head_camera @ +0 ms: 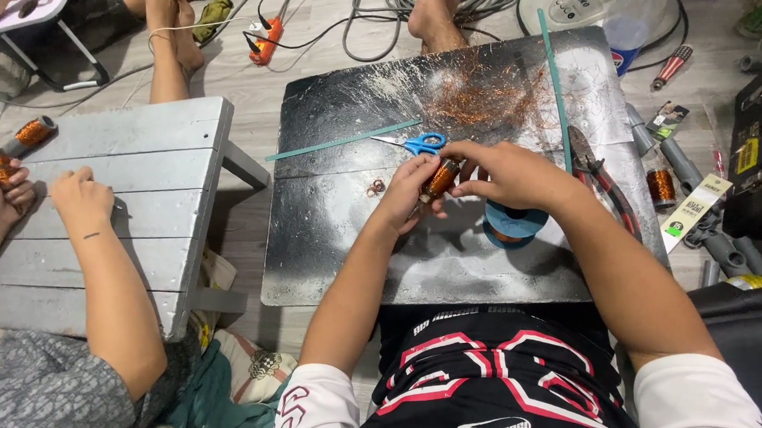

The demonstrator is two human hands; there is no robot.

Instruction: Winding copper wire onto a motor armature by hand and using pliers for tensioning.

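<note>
Two hands, left hand [410,190] and right hand [506,173], both clasping one copper-wound coil [440,179] above scratched metal tabletop [356,233], one blue-handled scissors [414,141] nearby.

Both forearms angled inward, left hand [408,195] and right hand [506,175] meeting, each grip closed

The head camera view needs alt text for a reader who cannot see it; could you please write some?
Both hands, left hand and right hand, hold a small copper wire coil over a scratched black board on the floor. Blue-handled scissors, loose copper wire and red-handled pliers lie around them. To the left, another person's hands work at a grey wooden table.
</note>
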